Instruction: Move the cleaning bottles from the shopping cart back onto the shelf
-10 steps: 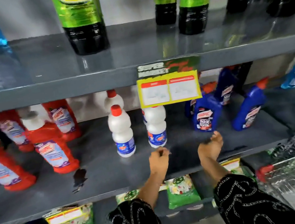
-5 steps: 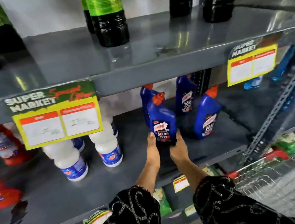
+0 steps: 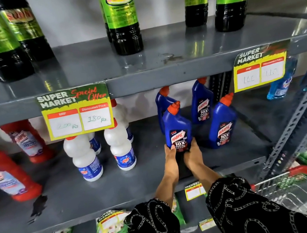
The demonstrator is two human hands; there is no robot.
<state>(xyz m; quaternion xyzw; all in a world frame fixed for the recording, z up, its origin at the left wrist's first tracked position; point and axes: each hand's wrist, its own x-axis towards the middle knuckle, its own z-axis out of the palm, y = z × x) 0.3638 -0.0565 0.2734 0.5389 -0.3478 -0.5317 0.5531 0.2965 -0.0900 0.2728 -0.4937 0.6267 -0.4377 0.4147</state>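
On the middle shelf [image 3: 119,186], the blue bottle [image 3: 177,128] is clasped at its base by left hand [image 3: 170,157] and right hand [image 3: 193,153] fingers, and is best set upright beside its neighbours before release

Your left hand [image 3: 171,159] and right hand [image 3: 192,155] cover the base of the blue Harpic bottle [image 3: 177,127], so you cannot tell whether it touches the shelf [image 3: 120,188]. The offer tag [image 3: 76,111] hides the tops of the white bottles [image 3: 120,149] behind it. The green-labelled bottles [image 3: 122,17] above lose their necks to the top edge. The shopping cart [image 3: 305,192] is blurred and cut by the right edge. The second price tag [image 3: 261,68] carries handwriting too faint to read.
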